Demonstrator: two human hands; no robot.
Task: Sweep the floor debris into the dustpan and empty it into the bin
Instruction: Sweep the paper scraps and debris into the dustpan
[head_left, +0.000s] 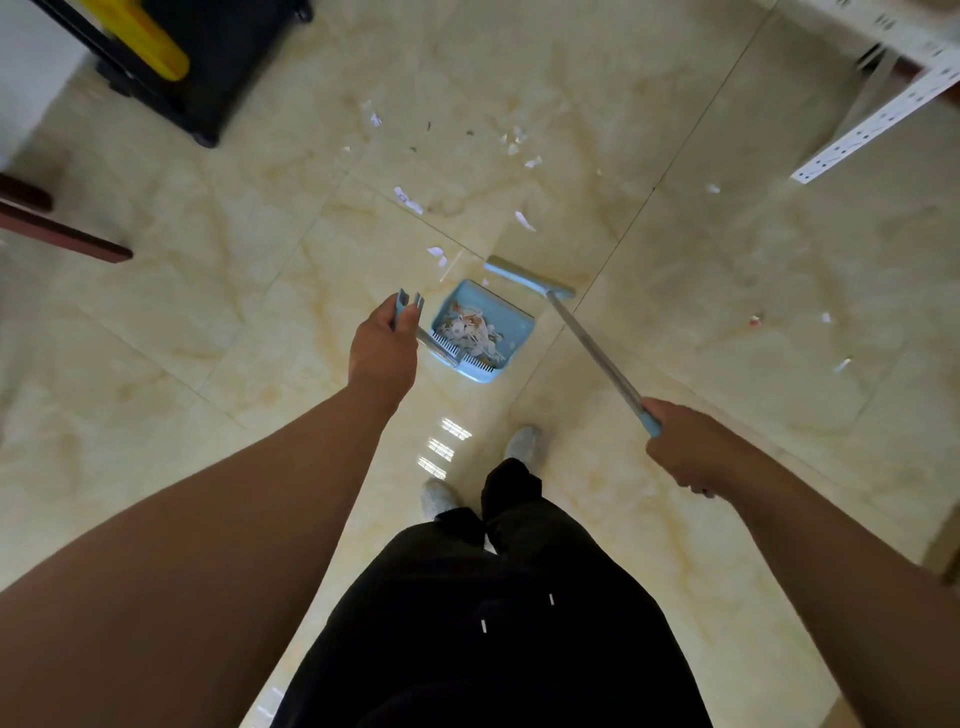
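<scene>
Now, left hand (382, 348): fingers curled round the forked blue top of the dustpan handle (406, 310); nothing else in it.
Right hand (685, 452): wrapped fully round the blue grip at the upper end of the broom (592, 353); no gap seen.
Dustpan (514, 325): pale blue, on the tiled floor (208, 312) ahead of the feet (524, 441), between the two hands; comb teeth (467, 358) along the near edge; heap of scraps (470, 327) inside.
Broom head (530, 278): flat blue bar just beside the pan's far edge, seemingly down on the tile.
Debris (524, 221): white paper bits and a few dark flecks scattered beyond the pan and off to the right; sweeping well short of done, by the look of it.
Bin: probably the black wheeled unit (208, 78) at far left, with a yellow part (156, 47) on top; too blurred to confirm.
Handling, pan: likely light, stiff plastic; best carried by the handle top, mouth tipped up, since loose paper would slide or flutter out.
Handling, broom: thin metal shaft, likely light and rigid; grip end for reach, a lower hold for control.
Handling, scraps: near weightless, apt to skid on glossy tile; short gentle strokes advised.
Writing: none readable; dark marks along the white perforated frame (883, 119) at upper right too blurred to tell holes from print; small pale marks on the black trousers (493, 623) illegible.
</scene>
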